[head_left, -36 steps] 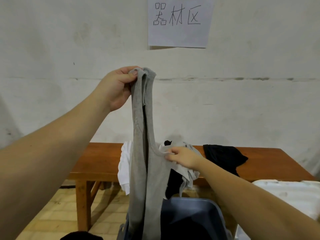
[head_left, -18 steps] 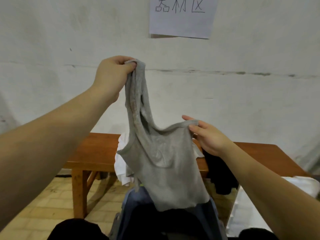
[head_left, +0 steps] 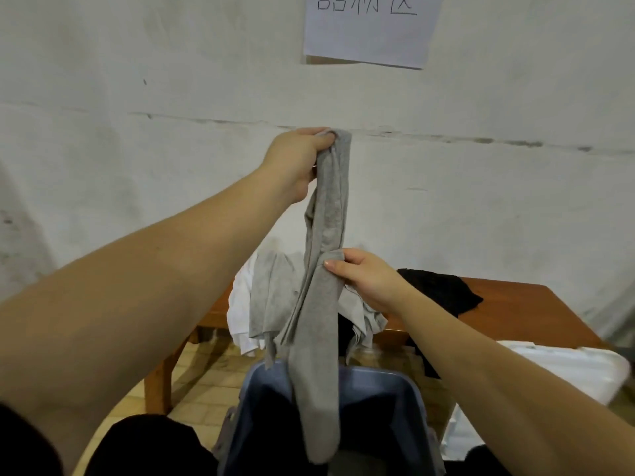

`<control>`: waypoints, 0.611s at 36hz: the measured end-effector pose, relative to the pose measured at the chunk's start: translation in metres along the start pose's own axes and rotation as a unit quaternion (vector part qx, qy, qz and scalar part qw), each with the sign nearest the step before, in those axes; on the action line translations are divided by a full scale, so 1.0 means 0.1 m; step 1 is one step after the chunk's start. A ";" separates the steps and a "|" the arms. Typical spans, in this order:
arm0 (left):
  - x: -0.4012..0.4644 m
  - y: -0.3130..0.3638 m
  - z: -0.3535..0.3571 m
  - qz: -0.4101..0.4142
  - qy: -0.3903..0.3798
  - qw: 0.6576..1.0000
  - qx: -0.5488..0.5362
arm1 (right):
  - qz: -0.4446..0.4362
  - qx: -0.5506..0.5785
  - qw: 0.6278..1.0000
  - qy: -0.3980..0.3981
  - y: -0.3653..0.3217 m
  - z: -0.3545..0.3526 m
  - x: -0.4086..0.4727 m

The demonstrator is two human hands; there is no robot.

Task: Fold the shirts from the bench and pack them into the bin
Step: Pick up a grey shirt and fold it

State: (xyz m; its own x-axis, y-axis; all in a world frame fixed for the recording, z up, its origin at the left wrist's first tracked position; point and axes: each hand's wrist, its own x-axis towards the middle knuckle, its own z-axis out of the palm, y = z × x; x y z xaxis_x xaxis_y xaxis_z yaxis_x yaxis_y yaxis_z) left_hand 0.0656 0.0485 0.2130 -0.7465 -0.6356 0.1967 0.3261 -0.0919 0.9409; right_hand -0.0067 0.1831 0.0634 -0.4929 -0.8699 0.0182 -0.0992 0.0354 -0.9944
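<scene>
Head view: two hands, one shirt.
Left hand (head_left: 298,159): grips grey shirt (head_left: 319,304) top, raised.
Right hand (head_left: 364,280): pinches its middle.
Bin (head_left: 409,389): under the hanging hem.

Left hand (head_left: 295,159) grips grey shirt (head_left: 321,304) top; right hand (head_left: 367,281) pinches middle; shirt hangs over blue bin (head_left: 409,389).
</scene>
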 end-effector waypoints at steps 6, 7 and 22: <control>-0.05 -0.20 -0.18 -0.024 -0.064 0.994 0.081 | -0.027 0.100 0.994 0.043 -0.04 -0.01 -0.05; -0.09 -0.26 -0.23 -0.036 -0.067 0.990 0.115 | -0.033 0.129 0.990 0.050 -0.07 -0.03 -0.05; -0.84 -1.62 -0.80 -0.101 -0.167 0.925 0.325 | -0.057 0.321 0.938 0.119 -0.18 -0.14 0.04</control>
State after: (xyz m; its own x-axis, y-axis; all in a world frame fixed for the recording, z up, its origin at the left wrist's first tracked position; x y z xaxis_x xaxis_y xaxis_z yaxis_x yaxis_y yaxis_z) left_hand 0.1214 0.0555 0.0221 -0.9272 -0.3734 -0.0293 -0.1763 0.3660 0.9138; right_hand -0.0192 0.1859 0.0832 -0.6971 -0.7132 0.0741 0.3410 -0.4206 -0.8407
